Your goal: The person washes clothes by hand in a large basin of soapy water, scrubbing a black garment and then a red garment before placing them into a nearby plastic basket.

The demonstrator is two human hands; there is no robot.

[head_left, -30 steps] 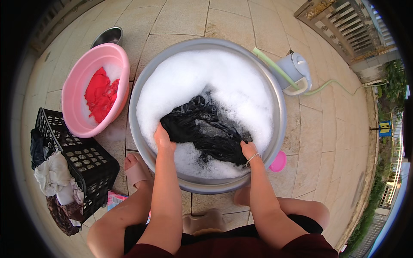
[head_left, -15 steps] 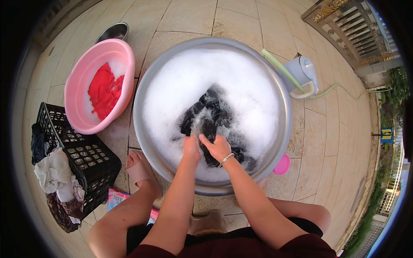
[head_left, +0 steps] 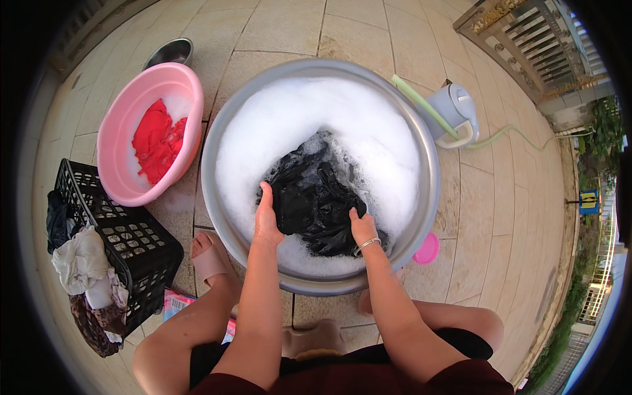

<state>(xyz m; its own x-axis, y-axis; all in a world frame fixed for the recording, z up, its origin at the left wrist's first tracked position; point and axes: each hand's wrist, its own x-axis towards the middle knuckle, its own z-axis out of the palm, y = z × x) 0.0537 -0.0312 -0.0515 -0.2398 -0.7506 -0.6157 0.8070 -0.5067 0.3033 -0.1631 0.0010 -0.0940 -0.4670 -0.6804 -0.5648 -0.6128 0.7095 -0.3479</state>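
Observation:
A large grey metal basin (head_left: 210, 176) full of white suds stands in front of me. In its middle lies a wet black garment (head_left: 309, 197), bunched and spread between my hands. My left hand (head_left: 267, 220) holds its left side, thumb stretched up along the edge and fingers hidden under the cloth. At the lower right of the garment my right hand (head_left: 363, 228), with a bracelet on the wrist, grips a fold, thumb on top. Part of the cloth is still sunk in the foam (head_left: 368, 118).
A pink basin (head_left: 108, 148) with red cloth (head_left: 157, 141) stands left, a metal bowl (head_left: 172, 52) behind it. Nearer is a black crate (head_left: 148, 257), clothes (head_left: 82, 260) hanging over its side. Right are a blue-grey jug (head_left: 447, 108), green hose (head_left: 503, 137) and pink lid (head_left: 428, 249).
My hands, close together before, have moved apart, the left up and leftward, the right a little rightward. More of the black garment now shows above the suds, spread wider.

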